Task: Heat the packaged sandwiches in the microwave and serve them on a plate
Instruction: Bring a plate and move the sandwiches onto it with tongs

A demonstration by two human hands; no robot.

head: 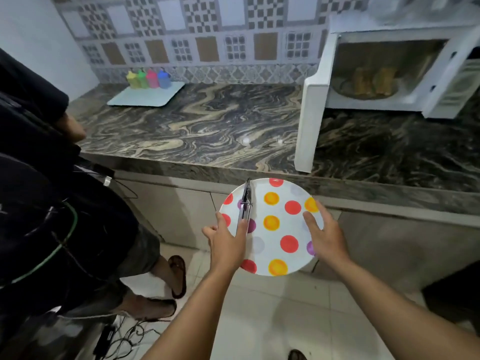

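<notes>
I hold a white plate point(279, 237) with red, orange and purple dots in front of the counter edge, over the floor. My left hand point(227, 239) grips its left rim and pins metal tongs point(245, 203) lying on the plate. My right hand point(324, 233) grips the right rim. At the back right the white microwave point(389, 32) stands with its door point(310, 120) swung open toward me. Inside, two brownish sandwiches point(374, 80) rest on the turntable.
A marbled dark counter point(207, 126) runs across the view. At its back left, a pale tray point(145, 96) carries several coloured bottles point(148, 78). Another person in dark clothes point(46, 203) stands at the left, with cables point(124, 333) on the floor by their feet.
</notes>
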